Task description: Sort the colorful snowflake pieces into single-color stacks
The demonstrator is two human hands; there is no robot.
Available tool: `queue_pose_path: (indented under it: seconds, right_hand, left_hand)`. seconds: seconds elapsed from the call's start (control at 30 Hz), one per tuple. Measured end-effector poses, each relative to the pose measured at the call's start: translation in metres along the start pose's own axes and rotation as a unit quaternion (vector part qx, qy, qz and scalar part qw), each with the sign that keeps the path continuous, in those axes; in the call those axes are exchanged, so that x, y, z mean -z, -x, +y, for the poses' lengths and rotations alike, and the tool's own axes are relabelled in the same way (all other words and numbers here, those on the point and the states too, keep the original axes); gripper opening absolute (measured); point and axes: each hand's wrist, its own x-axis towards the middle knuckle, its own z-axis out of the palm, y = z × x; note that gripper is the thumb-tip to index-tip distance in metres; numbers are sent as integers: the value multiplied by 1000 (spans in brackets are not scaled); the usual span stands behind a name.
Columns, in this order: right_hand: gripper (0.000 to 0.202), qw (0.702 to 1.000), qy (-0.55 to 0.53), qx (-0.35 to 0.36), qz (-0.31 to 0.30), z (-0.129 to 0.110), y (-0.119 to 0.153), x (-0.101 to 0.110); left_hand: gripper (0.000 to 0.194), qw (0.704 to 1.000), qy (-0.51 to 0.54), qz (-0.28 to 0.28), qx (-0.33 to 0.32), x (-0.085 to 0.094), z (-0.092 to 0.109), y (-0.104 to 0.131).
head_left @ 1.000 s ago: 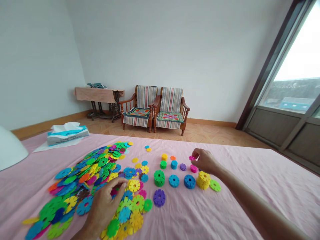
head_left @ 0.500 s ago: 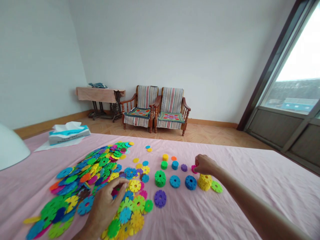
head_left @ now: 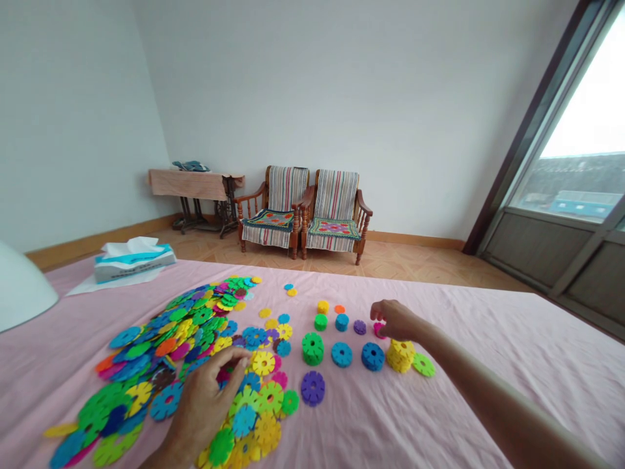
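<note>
Pink stack: it sits on the pink cloth [head_left: 469,391], at the right end of the small row; I see only part of the pink stack [head_left: 377,329] past the right hand [head_left: 398,320].
Right hand: fingers curled and spread from the thumb, which is at the pink stack; I see no disc in its grip, and cannot tell whether the thumb touches.
Topple risk: a sideways brush of that thumb could shear the pink stack or push it into the purple stack [head_left: 360,327] just beside it.
Wrist risk: the yellow stack [head_left: 400,356] stands close under the wrist; a low sweep could spill it over the lime disc [head_left: 424,365].
Blue stack: near, in the front row; the blue stack [head_left: 373,357] leaves little room this side.
Left hand: the left hand [head_left: 208,391] is half curled over the heap [head_left: 195,319], thumb and forefinger tips close; I cannot tell if it holds anything.
Heap risk: loose overlapping discs could slide if that hand drags.
Farther off: tissue box [head_left: 134,264] beyond the heap, chairs [head_left: 334,202] across the floor; neither blocks me.
</note>
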Motion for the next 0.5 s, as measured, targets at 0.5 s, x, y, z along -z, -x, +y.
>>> queue_pose_path:
  seconds: [0.5]
  right_hand:
    - [29,1000,21,-21,-7,-9,-5,-13]
  left_hand:
    - [28,1000,-1,-1,5,1,1,-1]
